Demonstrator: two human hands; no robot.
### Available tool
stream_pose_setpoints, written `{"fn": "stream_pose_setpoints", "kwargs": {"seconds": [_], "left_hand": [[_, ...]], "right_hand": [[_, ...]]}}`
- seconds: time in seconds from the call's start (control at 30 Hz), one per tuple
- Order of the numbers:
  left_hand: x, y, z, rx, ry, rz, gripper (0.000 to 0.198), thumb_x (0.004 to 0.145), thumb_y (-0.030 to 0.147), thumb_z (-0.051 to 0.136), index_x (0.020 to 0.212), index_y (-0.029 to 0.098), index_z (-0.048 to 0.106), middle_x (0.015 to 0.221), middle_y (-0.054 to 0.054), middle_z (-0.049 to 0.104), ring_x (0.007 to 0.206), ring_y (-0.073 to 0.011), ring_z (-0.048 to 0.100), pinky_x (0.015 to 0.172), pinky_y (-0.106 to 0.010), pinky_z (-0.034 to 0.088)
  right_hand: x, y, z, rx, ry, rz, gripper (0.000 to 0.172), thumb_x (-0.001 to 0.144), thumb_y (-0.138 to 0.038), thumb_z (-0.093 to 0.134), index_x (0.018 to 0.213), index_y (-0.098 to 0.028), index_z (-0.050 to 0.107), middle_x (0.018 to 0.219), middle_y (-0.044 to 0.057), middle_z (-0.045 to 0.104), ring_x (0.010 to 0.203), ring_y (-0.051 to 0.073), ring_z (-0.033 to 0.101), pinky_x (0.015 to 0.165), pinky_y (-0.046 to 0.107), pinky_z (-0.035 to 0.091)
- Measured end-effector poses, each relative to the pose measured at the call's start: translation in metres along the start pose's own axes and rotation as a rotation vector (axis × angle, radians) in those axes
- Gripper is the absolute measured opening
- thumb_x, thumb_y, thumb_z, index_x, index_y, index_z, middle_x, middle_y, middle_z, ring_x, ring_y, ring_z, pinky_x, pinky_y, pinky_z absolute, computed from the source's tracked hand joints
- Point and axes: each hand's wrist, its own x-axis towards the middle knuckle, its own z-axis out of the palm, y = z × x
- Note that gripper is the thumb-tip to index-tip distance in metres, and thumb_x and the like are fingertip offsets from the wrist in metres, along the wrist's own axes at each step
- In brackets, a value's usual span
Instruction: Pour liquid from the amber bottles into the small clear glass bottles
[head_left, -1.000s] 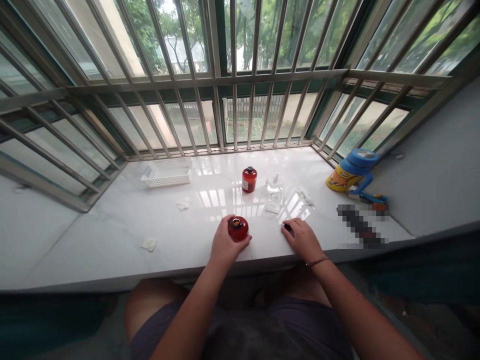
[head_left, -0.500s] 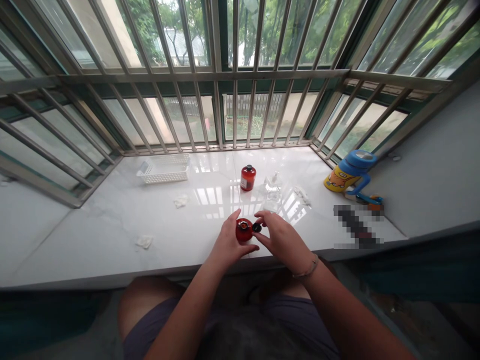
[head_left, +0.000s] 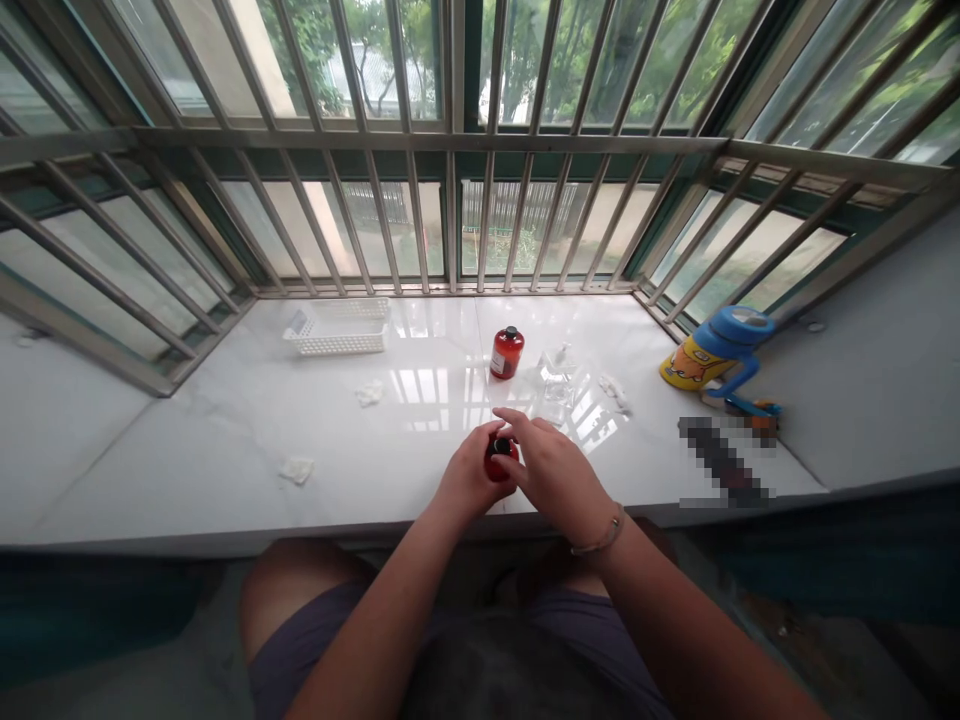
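Note:
Near the counter's front edge stands a small red bottle [head_left: 493,466], with my left hand [head_left: 466,480] wrapped around its left side. A black cap [head_left: 502,446] now sits over the bottle's mouth. My right hand [head_left: 561,468] grips that cap between thumb and fingers from the right; the fingers partly cover it. Whether the cap is threaded on, I cannot tell. Farther back, a second red bottle [head_left: 507,354] with a black cap and a pale label stands upright, apart from both hands.
On the white counter [head_left: 225,430] lie a white perforated basket [head_left: 341,335], crumpled tissues [head_left: 298,471], clear plastic pieces [head_left: 556,385] and a twisted white scrap [head_left: 615,393]. At right are a yellow and blue tumbler [head_left: 712,350] and a blurred dark object [head_left: 724,462]. Metal bars [head_left: 450,220] line the window behind.
The black cap has moved left from beside the bottle onto its open mouth, carried by my right hand. My left hand still holds the bottle. The view has shifted slightly.

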Motion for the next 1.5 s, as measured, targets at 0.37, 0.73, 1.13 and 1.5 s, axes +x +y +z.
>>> {"fn": "stream_pose_setpoints", "kwargs": {"seconds": [0.37,0.73,1.13,1.5], "left_hand": [[-0.001,-0.010,0.006,-0.004,0.041,0.023,0.078,0.074,0.020,0.087,0.145,0.028,0.056,0.139,-0.010,0.071,0.124,-0.0312,0.071,0.109,-0.050,0.057],[-0.001,-0.010,0.003,0.031,0.028,0.067,0.079,0.074,0.021,0.087,0.146,0.028,0.054,0.142,-0.011,0.068,0.129,-0.0312,0.068,0.113,-0.051,0.054],[-0.001,-0.010,0.004,0.010,0.031,0.068,0.082,0.074,0.021,0.087,0.148,0.028,0.053,0.133,-0.008,0.071,0.123,-0.0293,0.070,0.112,-0.049,0.055],[-0.001,-0.012,0.004,0.039,0.040,0.079,0.081,0.075,0.017,0.085,0.148,0.028,0.052,0.134,-0.008,0.071,0.122,-0.0295,0.071,0.111,-0.049,0.057]], "right_hand": [[-0.020,0.007,0.026,0.202,0.175,0.111,0.062,0.096,-0.025,0.071,0.153,-0.033,0.049,0.117,0.007,0.076,0.116,0.035,0.067,0.103,0.061,0.060],[-0.036,0.006,0.032,0.440,0.179,0.205,0.069,0.099,-0.042,0.071,0.157,-0.028,0.036,0.136,0.013,0.066,0.130,0.031,0.065,0.116,0.059,0.053],[-0.039,0.008,0.034,0.498,0.209,0.262,0.057,0.098,-0.042,0.069,0.145,-0.027,0.040,0.126,0.012,0.069,0.122,0.030,0.069,0.115,0.057,0.054],[-0.037,0.004,0.037,0.438,0.238,0.268,0.056,0.097,-0.041,0.071,0.142,-0.026,0.041,0.127,0.013,0.067,0.122,0.031,0.069,0.110,0.057,0.057]]}}
